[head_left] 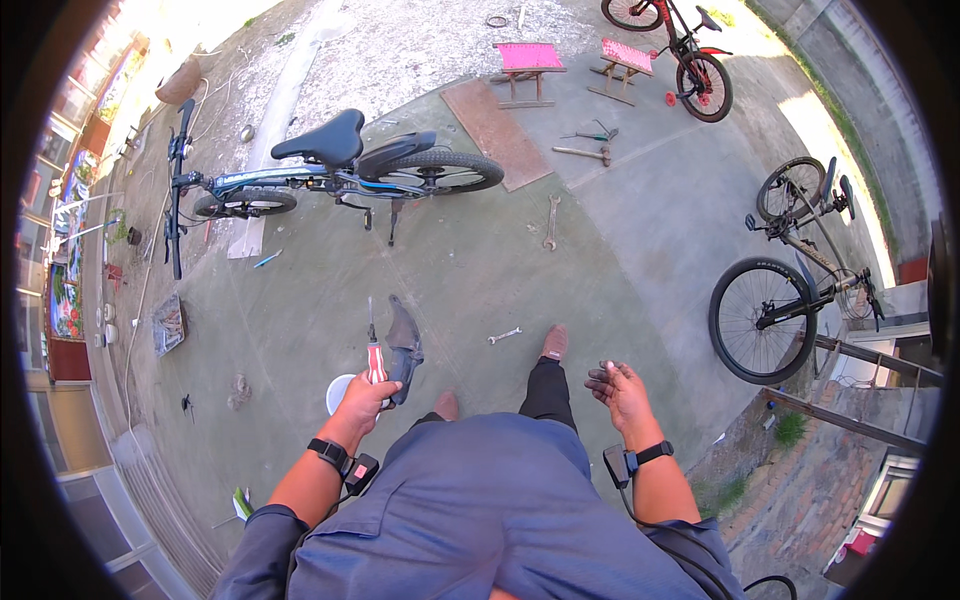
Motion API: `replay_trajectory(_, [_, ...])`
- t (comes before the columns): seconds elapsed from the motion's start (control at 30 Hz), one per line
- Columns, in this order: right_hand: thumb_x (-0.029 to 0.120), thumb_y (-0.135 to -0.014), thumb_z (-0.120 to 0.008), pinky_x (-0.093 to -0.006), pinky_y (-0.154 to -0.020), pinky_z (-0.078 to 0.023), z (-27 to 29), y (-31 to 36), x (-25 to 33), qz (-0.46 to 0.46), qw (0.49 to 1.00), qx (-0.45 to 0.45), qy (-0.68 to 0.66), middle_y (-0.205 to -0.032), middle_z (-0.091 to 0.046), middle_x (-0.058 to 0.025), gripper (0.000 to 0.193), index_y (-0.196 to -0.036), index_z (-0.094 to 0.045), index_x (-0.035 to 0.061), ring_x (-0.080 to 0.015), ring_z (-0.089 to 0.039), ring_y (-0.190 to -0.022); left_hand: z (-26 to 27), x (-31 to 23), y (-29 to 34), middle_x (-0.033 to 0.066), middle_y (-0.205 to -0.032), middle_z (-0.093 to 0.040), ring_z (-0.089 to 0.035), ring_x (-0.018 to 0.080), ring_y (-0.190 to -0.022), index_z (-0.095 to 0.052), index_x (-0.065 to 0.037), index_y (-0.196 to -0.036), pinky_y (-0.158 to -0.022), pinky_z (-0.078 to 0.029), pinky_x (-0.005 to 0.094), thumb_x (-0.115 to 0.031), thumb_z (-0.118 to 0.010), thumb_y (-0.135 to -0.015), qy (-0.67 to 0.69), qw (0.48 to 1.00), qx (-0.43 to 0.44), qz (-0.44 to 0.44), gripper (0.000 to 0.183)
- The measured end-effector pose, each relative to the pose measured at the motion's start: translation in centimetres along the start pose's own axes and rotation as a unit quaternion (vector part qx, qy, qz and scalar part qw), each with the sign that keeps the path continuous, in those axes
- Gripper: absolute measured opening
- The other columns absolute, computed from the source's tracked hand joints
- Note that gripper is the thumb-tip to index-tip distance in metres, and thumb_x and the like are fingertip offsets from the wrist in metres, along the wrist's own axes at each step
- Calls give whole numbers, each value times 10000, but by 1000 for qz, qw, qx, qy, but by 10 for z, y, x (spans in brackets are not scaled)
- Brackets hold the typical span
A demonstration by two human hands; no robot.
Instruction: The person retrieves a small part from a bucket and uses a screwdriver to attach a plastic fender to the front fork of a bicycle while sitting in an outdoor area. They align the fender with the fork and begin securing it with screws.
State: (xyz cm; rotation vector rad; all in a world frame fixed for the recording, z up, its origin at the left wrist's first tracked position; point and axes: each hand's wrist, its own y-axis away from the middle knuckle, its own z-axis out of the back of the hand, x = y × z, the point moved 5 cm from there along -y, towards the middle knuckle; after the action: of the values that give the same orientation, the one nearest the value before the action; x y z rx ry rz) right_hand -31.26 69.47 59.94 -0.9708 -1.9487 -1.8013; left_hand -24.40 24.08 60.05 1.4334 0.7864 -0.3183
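My left hand grips a screwdriver with a red and white handle, its shaft pointing away from me, together with a dark curved plastic piece like a bicycle mudguard. My right hand is held out in front at waist height, empty, its grimy fingers loosely curled and apart. Both wrists wear black bands with small black devices. A blue and black bicycle stands ahead on the concrete yard.
A small wrench lies by my feet and a larger wrench farther off. A hammer and pliers lie near a brown board. Two pink stools, a red bicycle, a black bicycle and a white bowl surround me.
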Motion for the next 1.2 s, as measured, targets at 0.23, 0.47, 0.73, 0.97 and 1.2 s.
replay_trajectory(0.23, [340, -927, -585, -319, -694, -480, 108, -107, 76, -23, 999, -33, -4, -996, -641, -89, 331, -1130, -505, 92, -220, -647, -856, -107, -59, -60, 1, -751, -543, -539, 121, -677, -534, -89, -809, -611, -444, 287, -43, -697, -769, 0, 1000, -29, -11, 174])
replay_trajectory(0.47, [389, -922, -574, -324, -701, -452, 144, -218, 219, -23, 998, -15, 51, -999, -637, -60, 322, -1107, -536, 129, -214, -630, -854, -217, -156, -87, 5, -798, -563, -528, 105, -703, -569, -54, -898, -635, -449, 276, -94, -731, -748, -12, 999, -30, -34, 224])
replay_trajectory(0.73, [376, -940, -558, -324, -732, -449, 1, -371, 373, 33, 989, 86, 119, -1034, -635, -73, 352, -1158, -525, 102, -217, -622, -893, -258, -228, -200, 9, -839, -591, -549, 89, -743, -588, -30, -928, -668, -471, 259, -123, -726, -755, -20, 998, -25, -45, 240])
replay_trajectory(0.97, [336, -943, -562, -326, -740, -477, -109, -478, 468, -1, 981, 103, 165, -1027, -635, -100, 352, -1174, -512, 75, -237, -639, -896, -281, -329, -327, -1, -827, -580, -544, 81, -734, -575, -36, -940, -652, -471, 254, -113, -723, -760, 4, 998, -42, -48, 245])
replay_trajectory(1.2, [313, -951, -556, -312, -705, -483, -216, -597, 524, -56, 972, 124, 192, -1006, -639, -101, 299, -1133, -511, 81, -241, -646, -878, -264, -392, -367, 6, -822, -593, -548, 88, -702, -576, -27, -955, -642, -472, 256, -99, -714, -753, 81, 991, -104, -17, 254])
